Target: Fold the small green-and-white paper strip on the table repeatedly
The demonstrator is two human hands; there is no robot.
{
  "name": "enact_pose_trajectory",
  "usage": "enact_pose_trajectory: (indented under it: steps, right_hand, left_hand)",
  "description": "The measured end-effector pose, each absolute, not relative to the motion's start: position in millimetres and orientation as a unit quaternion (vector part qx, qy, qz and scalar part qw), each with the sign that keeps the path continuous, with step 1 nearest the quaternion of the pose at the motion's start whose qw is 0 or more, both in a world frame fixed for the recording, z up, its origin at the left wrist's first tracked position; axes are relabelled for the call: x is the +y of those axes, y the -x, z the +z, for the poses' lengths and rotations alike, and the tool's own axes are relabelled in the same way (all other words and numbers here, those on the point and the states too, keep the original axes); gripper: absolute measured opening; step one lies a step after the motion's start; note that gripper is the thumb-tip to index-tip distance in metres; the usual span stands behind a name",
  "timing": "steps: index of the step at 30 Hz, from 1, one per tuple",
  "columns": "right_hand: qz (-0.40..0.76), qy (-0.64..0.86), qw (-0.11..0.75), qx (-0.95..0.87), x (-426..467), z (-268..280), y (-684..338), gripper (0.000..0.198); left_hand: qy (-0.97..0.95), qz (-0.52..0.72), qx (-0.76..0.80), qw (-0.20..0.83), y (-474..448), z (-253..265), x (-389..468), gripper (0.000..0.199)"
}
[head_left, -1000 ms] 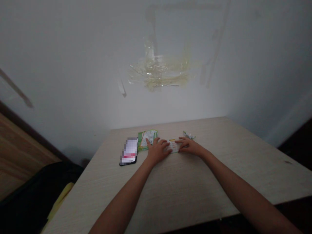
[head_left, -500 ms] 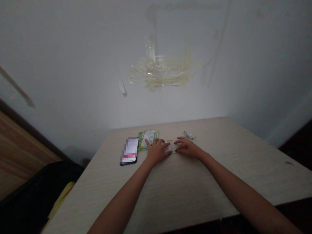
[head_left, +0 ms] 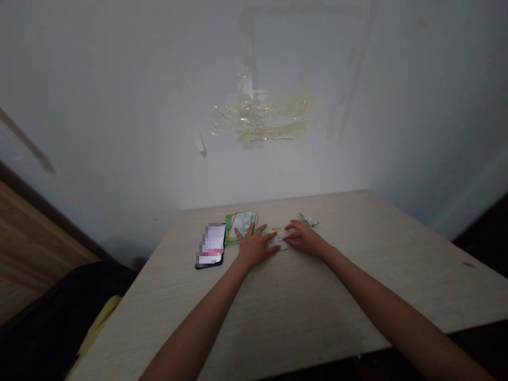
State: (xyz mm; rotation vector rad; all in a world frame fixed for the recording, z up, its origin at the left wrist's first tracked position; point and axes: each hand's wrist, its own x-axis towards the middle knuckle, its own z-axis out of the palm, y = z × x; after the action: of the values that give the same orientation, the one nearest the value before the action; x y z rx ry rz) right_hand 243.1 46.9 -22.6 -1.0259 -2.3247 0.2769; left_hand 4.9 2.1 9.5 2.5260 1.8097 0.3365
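Note:
A small flat white piece (head_left: 279, 239) with yellow and red print lies on the table between my hands. My left hand (head_left: 253, 247) is spread, with its fingertips and thumb resting on that piece's left part. Some of its fingers reach over the lower edge of a green-and-white printed packet (head_left: 243, 221). At the flat piece's right edge is my right hand (head_left: 305, 238), its fingers stretched out and apart, holding nothing. Just beyond this hand sits a crumpled green-and-white scrap (head_left: 309, 220), perhaps a wrapper. My left hand hides part of the white piece.
A phone (head_left: 211, 245) with a lit, blurred screen lies left of the packet. The pale wooden table (head_left: 278, 312) meets a wall (head_left: 159, 106) bearing peeling clear tape (head_left: 262, 119). Dark and yellow cloth (head_left: 95, 325) is at the lower left, beside the table.
My left fingers have spread wider, showing more of the white piece. The right fingers have shifted slightly. The packet, phone and scrap stay where they were.

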Motion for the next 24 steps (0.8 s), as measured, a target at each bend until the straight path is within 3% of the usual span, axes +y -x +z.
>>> enact_pose_trajectory:
  steps: [24]
  right_hand:
    - [-0.003, 0.503, 0.237, -0.831, 50, -14, -213, 0.027]
  left_hand:
    - [-0.809, 0.104, 0.579, -0.001, -6, 6, 5, 0.053]
